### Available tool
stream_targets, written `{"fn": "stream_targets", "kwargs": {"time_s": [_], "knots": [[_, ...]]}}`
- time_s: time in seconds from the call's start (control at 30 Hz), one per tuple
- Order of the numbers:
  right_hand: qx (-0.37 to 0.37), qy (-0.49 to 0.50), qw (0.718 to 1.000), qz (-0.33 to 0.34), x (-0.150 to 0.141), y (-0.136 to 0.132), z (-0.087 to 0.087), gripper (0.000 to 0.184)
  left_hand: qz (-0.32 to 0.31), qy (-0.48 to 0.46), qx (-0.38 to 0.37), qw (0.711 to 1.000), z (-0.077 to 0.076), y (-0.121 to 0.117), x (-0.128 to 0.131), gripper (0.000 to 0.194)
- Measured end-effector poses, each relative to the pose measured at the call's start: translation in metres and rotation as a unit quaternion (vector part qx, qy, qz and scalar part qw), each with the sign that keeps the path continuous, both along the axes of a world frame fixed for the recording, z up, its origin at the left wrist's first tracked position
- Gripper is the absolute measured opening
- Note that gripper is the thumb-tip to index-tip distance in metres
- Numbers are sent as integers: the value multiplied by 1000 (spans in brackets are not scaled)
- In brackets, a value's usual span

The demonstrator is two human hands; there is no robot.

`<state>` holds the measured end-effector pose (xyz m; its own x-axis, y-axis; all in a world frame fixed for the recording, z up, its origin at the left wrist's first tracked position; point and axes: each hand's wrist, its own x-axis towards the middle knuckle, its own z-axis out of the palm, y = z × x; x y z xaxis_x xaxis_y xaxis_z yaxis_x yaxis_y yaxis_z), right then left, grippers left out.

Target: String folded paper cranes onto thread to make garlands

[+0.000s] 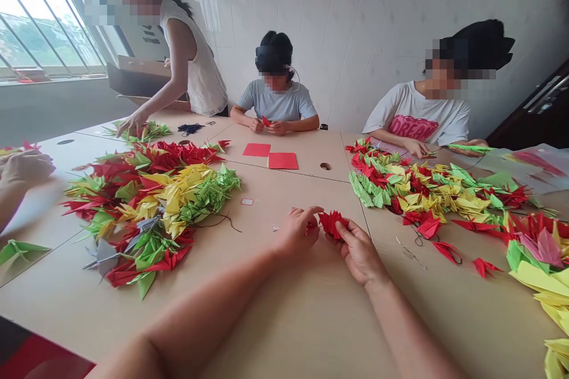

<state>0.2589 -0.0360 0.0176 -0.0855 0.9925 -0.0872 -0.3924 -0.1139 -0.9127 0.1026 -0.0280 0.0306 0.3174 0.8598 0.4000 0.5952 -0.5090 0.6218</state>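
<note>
Over the middle of the table, my right hand [359, 250] pinches a tight bunch of red folded paper cranes [332, 224] between thumb and fingers. Just left of it, my left hand [297, 232] is curled, its index finger stretched towards the bunch. A bit of red folded paper shows at its fingertips, though most of it is hidden. To the right lie a thin metal needle-like tool [411, 253] and a loose red paper crane [485, 267].
A heap of multicoloured paper cranes [182, 195] with dark thread lies left. Long strings of cranes [444, 189] cover the right side. Red paper squares [283, 160] lie ahead, near a table hole [326, 166]. Several people work around the table; one person's hand [29, 167] is at far left.
</note>
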Motion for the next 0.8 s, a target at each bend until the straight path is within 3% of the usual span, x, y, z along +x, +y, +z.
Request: {"fn": "stream_targets", "kwargs": {"time_s": [0.13, 0.43, 0.63, 0.8], "knots": [[-51, 50, 997, 27, 2, -1, 3, 22, -38, -72, -47, 996, 4, -2, -1, 35], [-81, 109, 987, 86, 5, -3, 7, 16, -100, -153, -83, 980, 3, 0, -6, 36], [-83, 130, 984, 92, 8, -1, 2, 16, -103, -165, -92, 977, 3, 2, -6, 14], [-69, 123, 988, 57, 8, 2, -1, 16, -79, -229, -65, 968, -1, 3, -4, 11]]}}
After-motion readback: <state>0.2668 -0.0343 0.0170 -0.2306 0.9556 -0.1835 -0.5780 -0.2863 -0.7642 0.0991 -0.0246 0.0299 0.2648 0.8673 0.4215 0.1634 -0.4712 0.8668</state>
